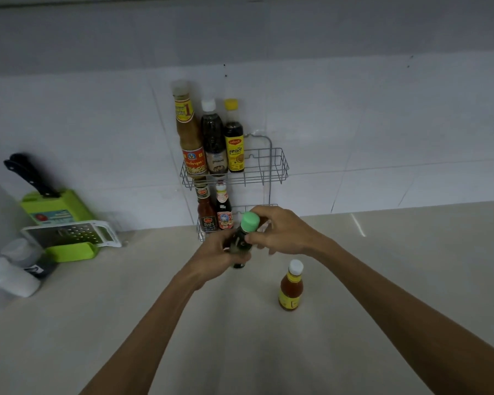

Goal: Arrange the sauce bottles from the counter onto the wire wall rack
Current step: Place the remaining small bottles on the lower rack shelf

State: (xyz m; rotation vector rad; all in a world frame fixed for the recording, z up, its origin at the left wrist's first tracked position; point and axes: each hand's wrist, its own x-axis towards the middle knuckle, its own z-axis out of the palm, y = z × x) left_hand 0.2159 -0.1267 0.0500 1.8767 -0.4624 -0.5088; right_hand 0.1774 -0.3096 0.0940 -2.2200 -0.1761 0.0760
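A dark bottle with a green cap [250, 222] is held above the counter, just in front of the wire wall rack [271, 166]. My left hand [214, 256] grips its body and my right hand [280, 230] holds its neck below the cap. The rack's upper shelf carries three bottles: a tall tan sauce [189, 132], a dark bottle with a white cap [214, 141] and a yellow-capped bottle [234, 138]. Two small bottles [215, 209] stand on the lower shelf. An orange sauce bottle with a white cap [291, 286] stands on the counter to the right.
A green knife block with a black-handled knife [49, 201] and a grater [74, 233] sit at the left. White containers [12, 277] lie at the far left. The beige counter [382, 266] stretches right; the upper shelf's right half holds nothing.
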